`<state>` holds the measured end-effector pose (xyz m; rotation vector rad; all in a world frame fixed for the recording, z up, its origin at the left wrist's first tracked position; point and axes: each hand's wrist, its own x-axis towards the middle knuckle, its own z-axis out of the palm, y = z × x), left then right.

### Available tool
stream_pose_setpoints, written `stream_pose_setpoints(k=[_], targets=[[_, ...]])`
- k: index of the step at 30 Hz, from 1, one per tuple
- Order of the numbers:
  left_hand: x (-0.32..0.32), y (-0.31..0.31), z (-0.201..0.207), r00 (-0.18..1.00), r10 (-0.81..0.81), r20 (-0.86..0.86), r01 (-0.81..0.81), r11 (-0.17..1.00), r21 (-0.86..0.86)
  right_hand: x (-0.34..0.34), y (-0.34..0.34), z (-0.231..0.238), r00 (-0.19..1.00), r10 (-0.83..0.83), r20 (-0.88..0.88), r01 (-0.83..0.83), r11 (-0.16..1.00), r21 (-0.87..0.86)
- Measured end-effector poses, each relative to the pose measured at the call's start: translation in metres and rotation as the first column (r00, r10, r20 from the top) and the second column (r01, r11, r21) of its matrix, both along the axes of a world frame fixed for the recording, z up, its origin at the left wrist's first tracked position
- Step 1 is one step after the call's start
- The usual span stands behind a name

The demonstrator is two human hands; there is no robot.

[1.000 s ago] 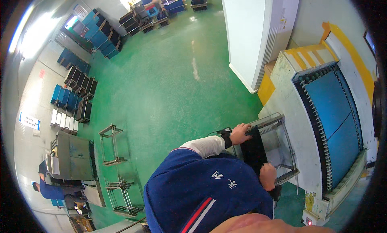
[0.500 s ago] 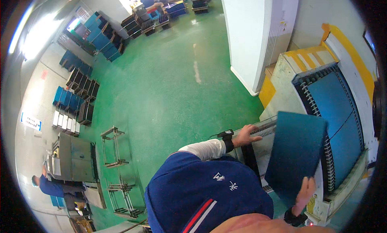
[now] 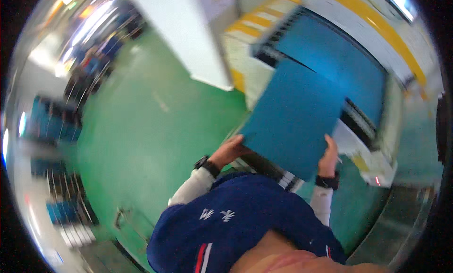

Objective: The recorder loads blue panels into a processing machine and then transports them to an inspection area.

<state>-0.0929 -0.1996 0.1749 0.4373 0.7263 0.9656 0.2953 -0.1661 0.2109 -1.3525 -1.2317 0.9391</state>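
Note:
A flat blue rectangular panel (image 3: 295, 117) lies in front of me, its far end reaching over the near side of a roller machine. My left hand (image 3: 229, 149) is closed on the panel's near left corner. At the lower right edge, my right hand (image 3: 329, 158) grips it with the thumb along the side; its other fingers are hidden. More blue panels (image 3: 358, 55) lie beyond on the machine's bed, partly covered by the held one. Dark bands circle both my wrists.
The machine's pale housing (image 3: 240, 51) with yellow strips stands ahead, beside a white column (image 3: 188, 37). A small box with a red display (image 3: 377, 180) sits at its right corner. Blurred racks of panels (image 3: 56, 119) line the left wall. Green floor (image 3: 151, 126) stretches between.
My view has swung to the right. The panel was tilted at the machine's front with my right hand's fingers stretched out beside it; now both hands grip its edges.

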Motion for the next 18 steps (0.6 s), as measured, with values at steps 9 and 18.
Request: stream_pose_setpoints(k=[9,18], targets=[[0.018,0.018,0.012,0.991,0.088,0.103,-0.076,0.99,-0.119,-0.039,0.021,0.025,0.995,-0.089,-0.036,0.092,0.992,0.084],[0.008,0.025,0.001,0.995,0.075,0.061,-0.071,0.996,-0.059,0.012,0.006,0.026,0.518,-0.307,-0.799,0.024,0.938,-0.346]])
